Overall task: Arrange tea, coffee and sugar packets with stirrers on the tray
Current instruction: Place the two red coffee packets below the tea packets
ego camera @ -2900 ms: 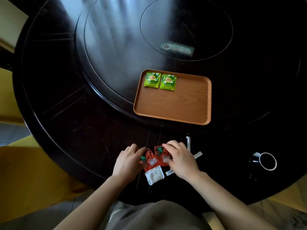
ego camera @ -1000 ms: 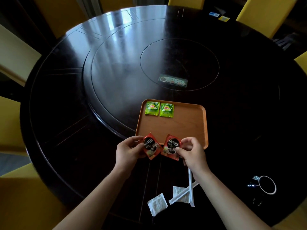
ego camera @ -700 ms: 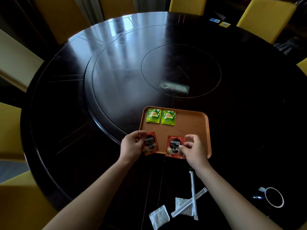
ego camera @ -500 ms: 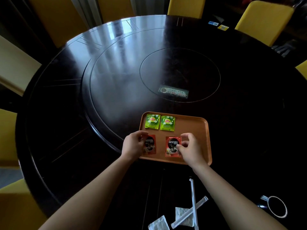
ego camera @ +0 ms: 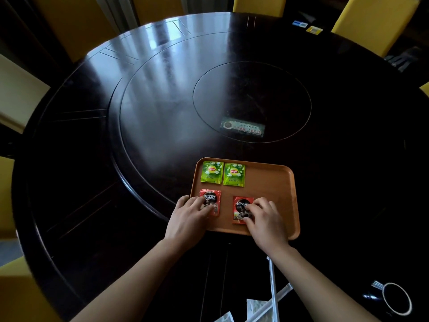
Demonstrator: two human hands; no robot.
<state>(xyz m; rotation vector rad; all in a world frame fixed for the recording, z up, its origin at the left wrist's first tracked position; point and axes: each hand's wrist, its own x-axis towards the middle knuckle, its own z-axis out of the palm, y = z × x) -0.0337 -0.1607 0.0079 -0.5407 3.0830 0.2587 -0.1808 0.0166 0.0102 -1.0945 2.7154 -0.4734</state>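
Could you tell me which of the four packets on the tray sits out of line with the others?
The right coffee packet, under the right hand. It lies lower and further right than the tea packet above it.

Both green tea packets (ego camera: pixel 211 171) (ego camera: pixel 234 175) read "Lipton". Both red coffee packets (ego camera: pixel 210 198) (ego camera: pixel 241 205) read "NESCAFE". The bench sticker's (ego camera: pixel 242 129) print is illegible.

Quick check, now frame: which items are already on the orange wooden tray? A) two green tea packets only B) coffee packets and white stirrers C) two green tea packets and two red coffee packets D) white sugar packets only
C: two green tea packets and two red coffee packets lie on the orange wooden tray.
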